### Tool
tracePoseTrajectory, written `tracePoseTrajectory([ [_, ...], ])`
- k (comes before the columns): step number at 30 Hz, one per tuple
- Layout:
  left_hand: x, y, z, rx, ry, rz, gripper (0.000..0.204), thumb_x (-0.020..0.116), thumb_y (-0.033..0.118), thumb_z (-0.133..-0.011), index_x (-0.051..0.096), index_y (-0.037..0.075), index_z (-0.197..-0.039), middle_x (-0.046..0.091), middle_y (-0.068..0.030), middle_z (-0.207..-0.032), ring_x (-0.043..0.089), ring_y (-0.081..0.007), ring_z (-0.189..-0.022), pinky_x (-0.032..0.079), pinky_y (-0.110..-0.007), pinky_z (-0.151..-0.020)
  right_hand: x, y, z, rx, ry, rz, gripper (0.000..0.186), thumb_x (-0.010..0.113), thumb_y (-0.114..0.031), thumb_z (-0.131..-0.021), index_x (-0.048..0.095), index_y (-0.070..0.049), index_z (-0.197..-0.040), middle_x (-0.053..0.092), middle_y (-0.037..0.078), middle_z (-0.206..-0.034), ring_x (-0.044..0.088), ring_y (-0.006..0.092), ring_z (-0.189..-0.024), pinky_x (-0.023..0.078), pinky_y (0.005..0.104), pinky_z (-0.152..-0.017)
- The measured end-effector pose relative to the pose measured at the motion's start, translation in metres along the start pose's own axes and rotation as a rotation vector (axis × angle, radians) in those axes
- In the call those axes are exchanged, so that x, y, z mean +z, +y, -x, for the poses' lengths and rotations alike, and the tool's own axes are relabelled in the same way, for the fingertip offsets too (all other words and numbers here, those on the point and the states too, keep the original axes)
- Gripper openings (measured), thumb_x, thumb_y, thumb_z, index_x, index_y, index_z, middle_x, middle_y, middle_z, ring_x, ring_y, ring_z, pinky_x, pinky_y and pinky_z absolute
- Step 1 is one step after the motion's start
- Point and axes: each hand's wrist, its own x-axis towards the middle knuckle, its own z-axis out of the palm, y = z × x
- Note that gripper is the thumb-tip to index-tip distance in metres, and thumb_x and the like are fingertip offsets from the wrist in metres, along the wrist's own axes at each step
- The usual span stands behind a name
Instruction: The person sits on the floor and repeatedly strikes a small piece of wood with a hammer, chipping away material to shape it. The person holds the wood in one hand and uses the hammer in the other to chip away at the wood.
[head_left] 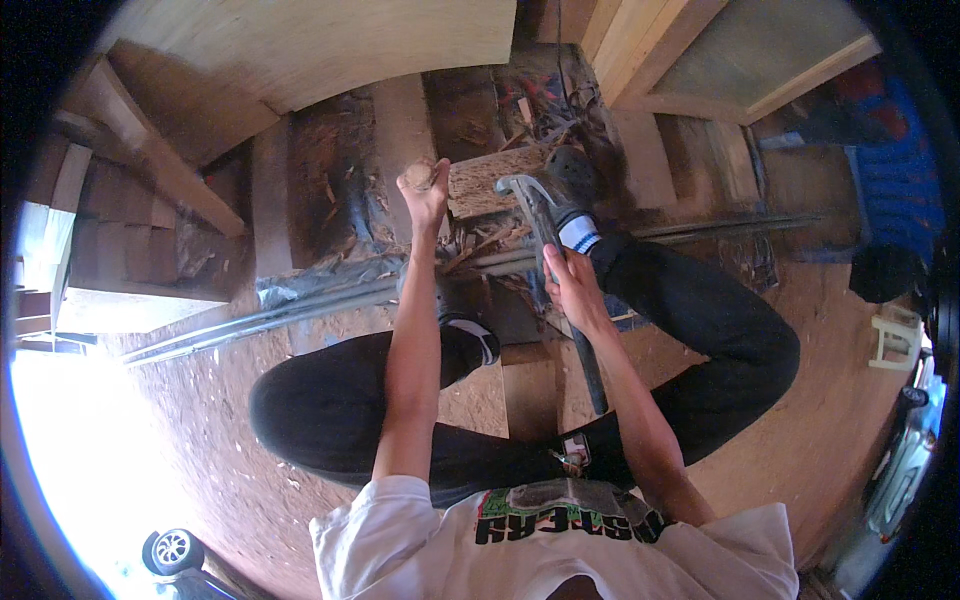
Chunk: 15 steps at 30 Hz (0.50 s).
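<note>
My left hand (pixel 427 207) is closed round a piece of wood (pixel 421 176), whose rough, rounded end faces up. My right hand (pixel 576 288) grips a long, dark-handled claw hammer (pixel 545 222) partway along the handle. The hammer's metal head is raised above the right end of a rough, chipped wooden block (pixel 490 182). That block lies between the left hand and my right foot. The hammer's handle runs back past my right wrist toward my lap. How far the wood reaches below my left fist is hidden.
Wood chips and scraps (pixel 480 245) litter the ground around the block. Long metal pipes (pixel 370 292) cross in front of my seat. A large plywood sheet (pixel 340 45) stands at the far left, a wooden frame (pixel 690 55) at the far right. Blue plastic chairs (pixel 900 190) are on the right.
</note>
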Motion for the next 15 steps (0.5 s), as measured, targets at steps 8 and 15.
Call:
tracePoseTrajectory([
  [8, 0.007, 0.025, 0.004, 0.408, -0.068, -0.434, 0.031, 0.069, 0.009, -0.08, 0.048, 0.002, -0.058, 0.051, -0.0059, -0.051, 0.049, -0.0123, -0.05, 0.041, -0.033, -0.052, 0.019, -0.075, 0.035, -0.177, -0.072, -0.178, 0.044, 0.052, -0.048, -0.095, 0.047, -0.007, -0.083, 0.038, -0.005, -0.057, 0.034, 0.0018, -0.045, 0.027, 0.0182, -0.04],
  [15, 0.016, 0.035, 0.009, 0.501, -0.14, -0.329, 0.024, 0.067, 0.007, -0.077, 0.05, -0.001, -0.062, 0.055, -0.0097, -0.054, 0.051, -0.0146, -0.051, 0.04, -0.035, -0.051, 0.044, -0.057, -0.016, -0.636, 0.087, 0.484, 0.047, 0.049, -0.05, -0.096, 0.049, -0.005, -0.082, 0.044, -0.002, -0.064, 0.046, 0.0083, -0.058, 0.035, 0.0268, -0.05],
])
